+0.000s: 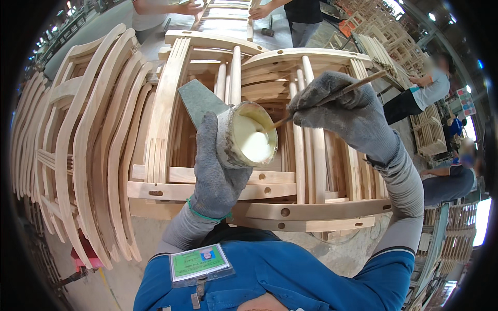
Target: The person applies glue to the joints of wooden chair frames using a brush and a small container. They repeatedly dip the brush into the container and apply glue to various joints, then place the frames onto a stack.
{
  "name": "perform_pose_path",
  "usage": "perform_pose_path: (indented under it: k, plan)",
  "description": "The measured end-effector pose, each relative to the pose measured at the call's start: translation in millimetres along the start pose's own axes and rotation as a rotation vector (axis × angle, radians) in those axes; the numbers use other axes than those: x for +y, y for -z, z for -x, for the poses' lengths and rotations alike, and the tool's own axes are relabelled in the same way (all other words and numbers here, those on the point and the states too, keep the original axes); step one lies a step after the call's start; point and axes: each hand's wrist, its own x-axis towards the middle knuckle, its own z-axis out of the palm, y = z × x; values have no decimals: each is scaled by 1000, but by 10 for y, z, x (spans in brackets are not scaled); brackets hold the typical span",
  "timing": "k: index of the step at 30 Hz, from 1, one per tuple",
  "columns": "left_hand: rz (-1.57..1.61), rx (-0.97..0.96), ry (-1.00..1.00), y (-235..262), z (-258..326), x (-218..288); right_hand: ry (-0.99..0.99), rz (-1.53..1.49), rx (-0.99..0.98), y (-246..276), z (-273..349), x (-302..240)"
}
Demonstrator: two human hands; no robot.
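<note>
My left hand (220,184), in a grey knit glove, is wrapped round a small, stained cup (224,139). White, glue-like liquid (246,132) fills part of the cup, which is tilted toward me. A flat grey-green plate (202,103) juts out beyond the cup; whether it is fixed to the cup or held with it I cannot tell. My gloved right hand (345,109) pinches a thin wooden stick (358,85), its lower tip close to the cup's right rim. Both hands are above stacked pale wooden chair frames (264,210).
Curved wooden frames (88,129) stand in a close row at left. Across the stack, two people work at a table (181,23) with a wooden frame and a black-headed mallet (268,31). More people (433,85) are at right, among stacked wooden parts (428,135).
</note>
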Motion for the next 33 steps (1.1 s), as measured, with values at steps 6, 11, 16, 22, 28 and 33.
perform_pose_path:
  k: [6,11,16,22,28,33]
  plan:
    - [-29,24,79,-129,-12,-105,-298,-811,229,238,273,315]
    - [85,21,98,-107,-73,-289,-382,-941,335,257,487,430]
    - [103,42,176,-107,-144,-360,-424,-906,373,251,543,421]
    - [51,56,145,-30,-142,-344,-347,-571,672,1400,175,569]
    - [10,49,155,24,-98,-310,-176,159,1028,2693,-152,729]
    - [0,164,73,87,-99,-300,-212,260,1079,2882,-472,1044]
